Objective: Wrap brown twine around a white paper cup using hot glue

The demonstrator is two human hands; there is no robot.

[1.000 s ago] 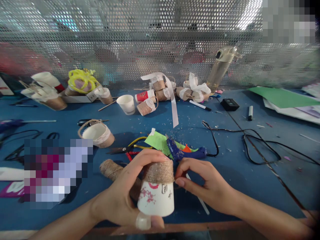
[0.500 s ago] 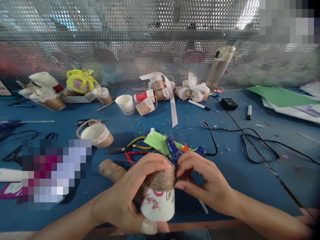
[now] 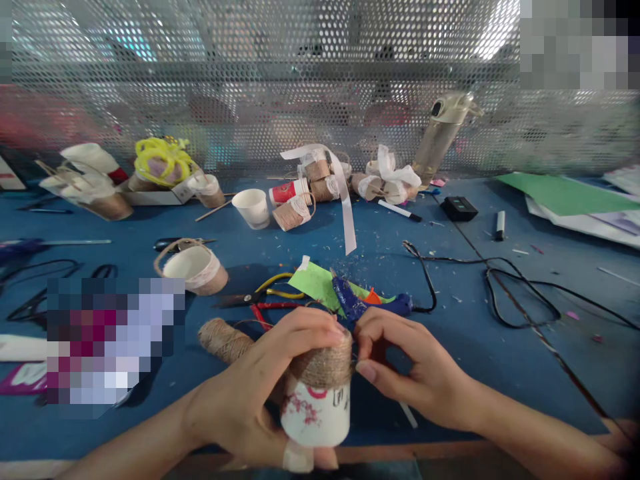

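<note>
My left hand [image 3: 260,380] is closed around a white paper cup [image 3: 315,417] with pink blossom print, fingers on the top and thumb underneath. Brown jute twine [image 3: 323,363] is wound in tight rows around its upper part. Beside the cup's right side, my right hand [image 3: 415,370] pinches thumb and forefinger together on a thin strand of the twine, mostly hidden by the fingers. A roll of jute twine [image 3: 225,340] lies behind my left hand. Just beyond the cup are a blue glue gun [image 3: 350,297], yellow-and-red-handled scissors [image 3: 253,298] and a piece of green paper [image 3: 313,280].
A twine-wrapped cup with a handle [image 3: 197,270] stands at left. At the back are a plain white cup [image 3: 251,208], several small twine-covered cups [image 3: 325,187] and a tilted bottle [image 3: 440,143]. Black cable [image 3: 493,293] loops across the right side, near green paper sheets [image 3: 565,193].
My right hand has drawn slightly right, away from the cup. The cup has dipped a little in my left hand, which keeps its hold.
</note>
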